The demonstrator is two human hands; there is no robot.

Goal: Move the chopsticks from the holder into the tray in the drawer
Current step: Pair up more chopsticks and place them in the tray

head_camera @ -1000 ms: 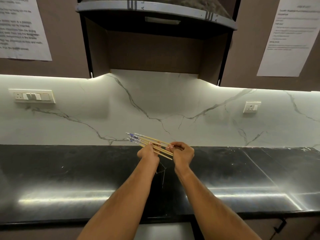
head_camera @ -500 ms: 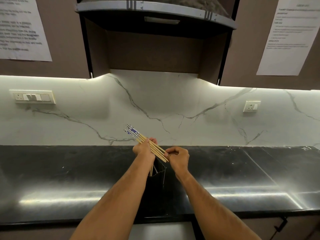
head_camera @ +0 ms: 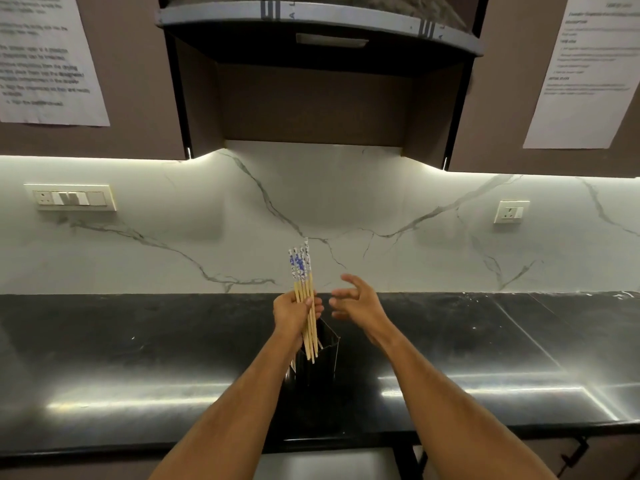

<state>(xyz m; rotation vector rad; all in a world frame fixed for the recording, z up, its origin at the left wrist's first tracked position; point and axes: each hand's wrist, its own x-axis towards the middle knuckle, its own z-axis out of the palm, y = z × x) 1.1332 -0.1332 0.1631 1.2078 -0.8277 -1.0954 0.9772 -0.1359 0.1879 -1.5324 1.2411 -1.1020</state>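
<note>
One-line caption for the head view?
Left hand grips chopsticks upright over the holder; right hand open.

Both forearms reach forward. The left hand (head_camera: pixel 293 311) is closed in a fist-like grip, knuckles up. The right hand (head_camera: pixel 360 301) hovers just beside it, fingers spread, apparently holding nothing.

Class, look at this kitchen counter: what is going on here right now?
A person stands at a black countertop. The left hand grips a bundle of chopsticks, upright, their lower tips just over the dark holder. The right hand hovers beside them, open and empty. No drawer or tray is in view.
</note>
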